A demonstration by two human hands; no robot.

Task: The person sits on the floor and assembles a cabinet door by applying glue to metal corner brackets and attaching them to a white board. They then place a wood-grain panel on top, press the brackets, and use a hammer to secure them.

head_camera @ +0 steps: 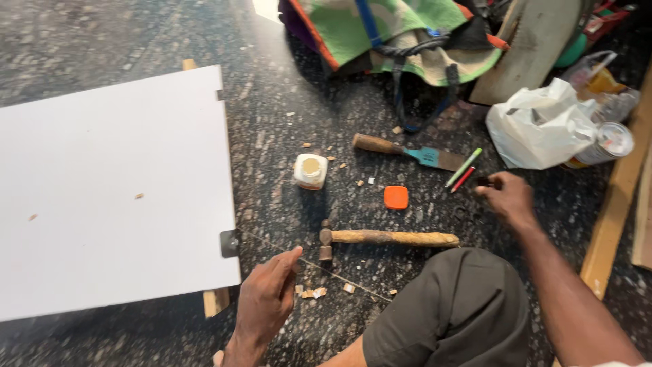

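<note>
We found the person seated on the dark speckled stone floor point(136, 41), one knee in grey trousers point(455, 306) drawn up between the arms. The left hand point(268, 295) was pinching a thin taut line or wire point(339, 273) between thumb and forefinger, the other fingers curled in. The right hand point(506, 197) was closed around a small dark object point(483, 181) near the line's far side; motion blur kept us from telling what that object was, or whether the line reached it.

The line lay just above the floor, its long axis running diagonally from the small metal bracket point(229, 243) on the edge of the flat white laminated board point(109, 190) down and rightward past the knee. The wooden-handled hammer point(380, 238) lay just behind it, with its head toward the board and its handle pointing right.

Risks, in our judgement: a line held this tight could slip from the pinch or cut into the fingers, and a sudden pull could shift the board on the wooden batten point(216, 299) beneath it. The hammer head sat close enough to snag the line. The open white glue pot point(310, 170) (its orange cap point(396, 197) lay apart) could be tipped by a passing forearm, and the wood chips point(312, 292) under the left hand could foul the line.

Further back lay a wooden-handled chisel with a blue ferrule point(407, 151), a green and a red pencil point(463, 170), a white plastic bag point(540, 126) and a patterned cloth bag point(401, 34).
</note>
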